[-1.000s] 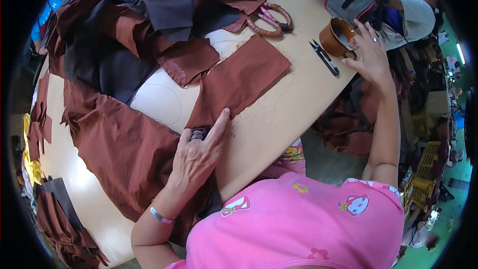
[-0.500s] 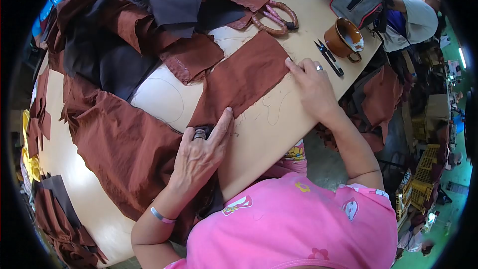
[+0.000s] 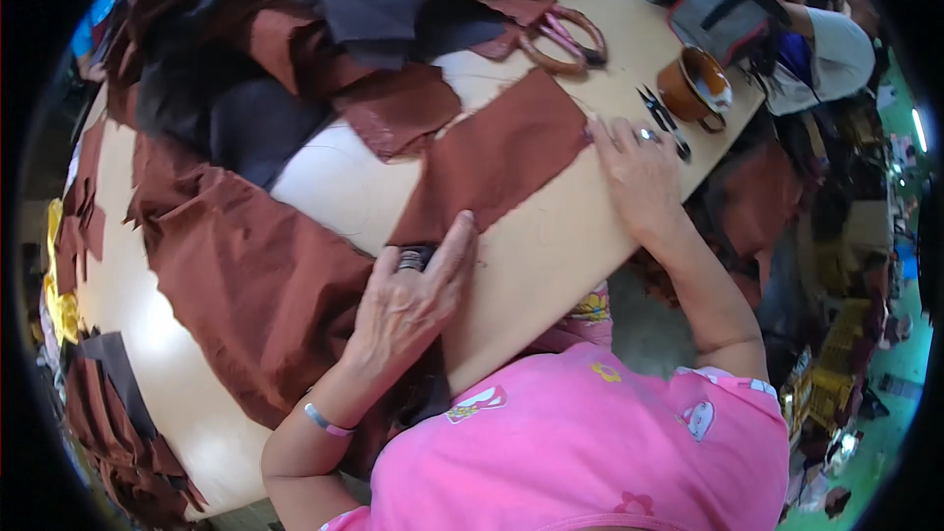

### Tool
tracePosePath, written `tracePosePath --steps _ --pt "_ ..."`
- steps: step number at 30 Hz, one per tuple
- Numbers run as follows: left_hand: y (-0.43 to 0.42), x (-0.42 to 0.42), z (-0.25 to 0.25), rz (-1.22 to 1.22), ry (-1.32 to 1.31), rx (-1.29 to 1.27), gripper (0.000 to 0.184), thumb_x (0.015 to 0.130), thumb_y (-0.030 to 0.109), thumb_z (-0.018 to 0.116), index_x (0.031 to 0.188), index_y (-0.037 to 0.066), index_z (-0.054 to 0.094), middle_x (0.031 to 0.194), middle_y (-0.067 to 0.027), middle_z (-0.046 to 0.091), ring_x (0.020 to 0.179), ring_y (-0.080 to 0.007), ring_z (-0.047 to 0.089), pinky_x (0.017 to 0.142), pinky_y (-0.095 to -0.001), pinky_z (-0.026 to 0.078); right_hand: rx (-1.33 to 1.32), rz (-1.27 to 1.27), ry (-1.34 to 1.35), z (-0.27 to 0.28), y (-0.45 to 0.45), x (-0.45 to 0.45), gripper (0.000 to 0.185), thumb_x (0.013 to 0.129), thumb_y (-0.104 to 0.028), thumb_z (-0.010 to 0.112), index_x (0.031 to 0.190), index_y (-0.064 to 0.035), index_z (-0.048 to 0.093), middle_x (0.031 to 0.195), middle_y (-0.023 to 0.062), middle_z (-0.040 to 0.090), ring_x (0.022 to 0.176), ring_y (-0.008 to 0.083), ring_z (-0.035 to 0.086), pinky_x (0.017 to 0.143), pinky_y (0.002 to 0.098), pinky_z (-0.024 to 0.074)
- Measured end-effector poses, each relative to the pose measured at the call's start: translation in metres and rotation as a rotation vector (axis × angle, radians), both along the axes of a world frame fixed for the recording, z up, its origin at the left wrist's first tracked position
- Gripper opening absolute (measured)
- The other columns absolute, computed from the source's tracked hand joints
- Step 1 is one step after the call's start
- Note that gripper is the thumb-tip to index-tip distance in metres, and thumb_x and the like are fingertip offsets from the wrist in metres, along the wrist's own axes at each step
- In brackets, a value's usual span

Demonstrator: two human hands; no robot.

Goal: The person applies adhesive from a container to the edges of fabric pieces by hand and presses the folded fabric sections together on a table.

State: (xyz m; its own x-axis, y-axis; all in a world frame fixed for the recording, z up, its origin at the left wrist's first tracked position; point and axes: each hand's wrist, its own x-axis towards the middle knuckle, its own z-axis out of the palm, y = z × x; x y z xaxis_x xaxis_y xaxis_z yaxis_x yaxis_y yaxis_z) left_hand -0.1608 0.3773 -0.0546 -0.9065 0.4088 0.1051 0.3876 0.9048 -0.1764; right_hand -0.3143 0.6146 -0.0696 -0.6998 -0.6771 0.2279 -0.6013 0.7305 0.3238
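A rectangular brown cloth piece [image 3: 516, 143] lies flat on the table, slanting up to the right. My left hand [image 3: 408, 300] is at its lower left end, with the index finger stretched along the cloth edge and the other fingers curled in on the cloth. Something dark with a banded ring shows at those curled fingers; I cannot make it out fully. My right hand [image 3: 639, 172], wearing a ring, rests palm down with fingers stretched, its fingertips at the cloth's right edge. A larger brown cloth [image 3: 251, 275] bunches beside my left forearm.
Piled brown and dark cloth [image 3: 285, 49] covers the far left of the table [image 3: 531, 275]. Scissors with wrapped handles [image 3: 565, 39], thread snips [image 3: 664, 123], a brown mug [image 3: 683, 88] and a grey bag [image 3: 723, 20] stand at the right. Another person's arm [image 3: 826, 49] is beyond.
My right hand has flattened and shifted slightly at the cloth's right edge. My left hand keeps its place on the cloth. The whole view has moved a little.
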Motion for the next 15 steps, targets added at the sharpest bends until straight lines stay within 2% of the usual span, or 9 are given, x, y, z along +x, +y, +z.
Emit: tracePosePath --steps 5,7,8,15 --pt "-0.003 0.007 -0.013 -0.015 -0.048 -0.072 0.046 0.083 0.009 0.046 0.128 0.003 0.049 0.144 -0.0126 0.034 0.043 -0.0042 0.041 0.062 -0.0299 0.039 -0.054 0.131 0.035 -0.004 0.007 0.003 0.046 0.079 -0.009 0.046 0.124 -0.0031 0.049 0.099 0.0065 0.053 0.091 0.0204 0.055 0.084 0.0388 0.0365" --pt "-0.004 0.004 -0.011 -0.061 0.007 -0.053 0.043 0.083 0.009 0.046 0.125 0.001 0.052 0.142 -0.0151 0.036 0.051 -0.0056 0.045 0.060 -0.0274 0.038 -0.038 0.147 0.034 -0.005 0.003 0.006 0.047 0.078 -0.008 0.048 0.124 -0.0006 0.048 0.099 0.0079 0.054 0.091 0.0221 0.053 0.086 0.0405 0.0363" --pt "-0.004 0.004 -0.014 -0.073 0.037 -0.037 0.040 0.083 0.010 0.046 0.121 0.001 0.054 0.140 -0.0147 0.038 0.057 -0.0082 0.047 0.060 -0.0275 0.038 -0.032 0.172 0.012 -0.004 0.002 0.011 0.047 0.077 -0.007 0.049 0.123 0.0009 0.049 0.098 0.0087 0.054 0.091 0.0232 0.053 0.087 0.0414 0.0362" --pt "-0.006 0.000 -0.018 -0.081 0.144 0.075 0.036 0.082 0.011 0.047 0.115 0.003 0.058 0.131 -0.0136 0.047 0.061 -0.0084 0.047 0.062 -0.0262 0.039 -0.097 0.267 -0.147 0.007 -0.009 0.022 0.042 0.074 -0.003 0.050 0.115 0.0049 0.054 0.093 0.0115 0.052 0.090 0.0261 0.051 0.087 0.0432 0.0360"
